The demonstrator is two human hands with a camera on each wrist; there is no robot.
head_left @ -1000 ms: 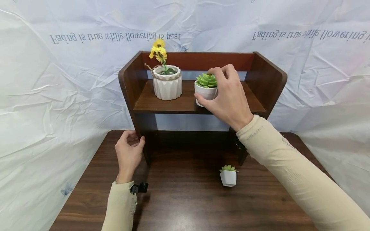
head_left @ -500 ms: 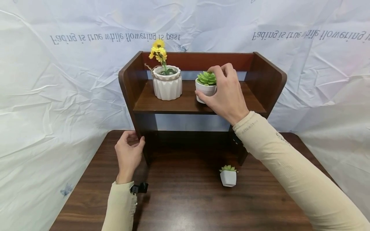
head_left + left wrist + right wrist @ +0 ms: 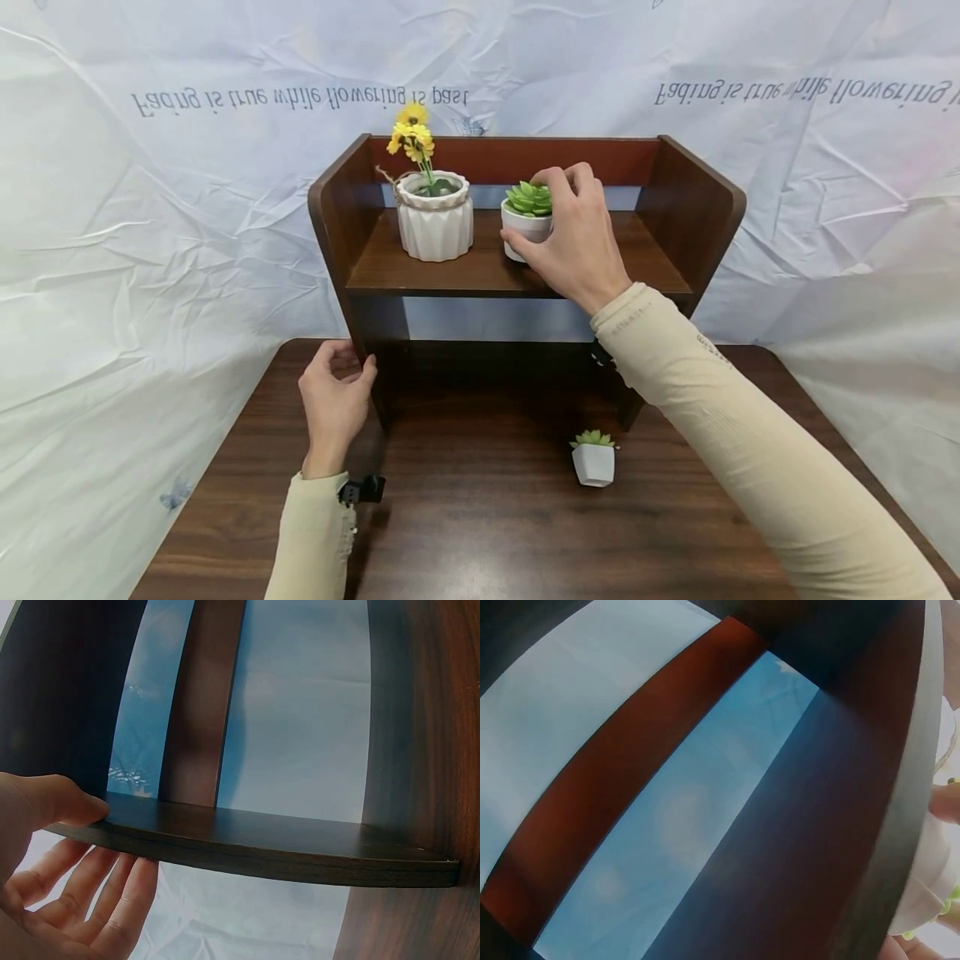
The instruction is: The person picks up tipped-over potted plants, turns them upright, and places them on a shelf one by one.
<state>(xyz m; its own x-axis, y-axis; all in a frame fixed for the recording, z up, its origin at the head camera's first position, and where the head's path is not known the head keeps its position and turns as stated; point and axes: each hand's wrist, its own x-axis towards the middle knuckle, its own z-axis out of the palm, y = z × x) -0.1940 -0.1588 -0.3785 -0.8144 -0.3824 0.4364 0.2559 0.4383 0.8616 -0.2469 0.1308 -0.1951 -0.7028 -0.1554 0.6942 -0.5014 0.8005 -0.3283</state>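
Observation:
A green succulent in a round white pot (image 3: 517, 222) is on the upper board of the dark brown wooden shelf (image 3: 480, 268), right of its middle. My right hand (image 3: 583, 242) holds it from the right, thumb at the front and fingers over the far side. In the right wrist view the board hides most of that pot (image 3: 924, 889). Whether its base touches the board is unclear. At the shelf's left, my left hand (image 3: 335, 404) grips the side panel (image 3: 247, 838), with the thumb on one face and the fingers on the other in the left wrist view.
A ribbed white pot (image 3: 435, 227) with yellow flowers stands on the upper board's left part. On the table (image 3: 465, 525), in front of the shelf's right leg, sits a small succulent in an angular white pot (image 3: 594, 464). White printed cloth (image 3: 187, 208) hangs behind.
My right hand has shifted the succulent pot slightly left and farther back on the upper board. My left hand and the other pots stay where they were.

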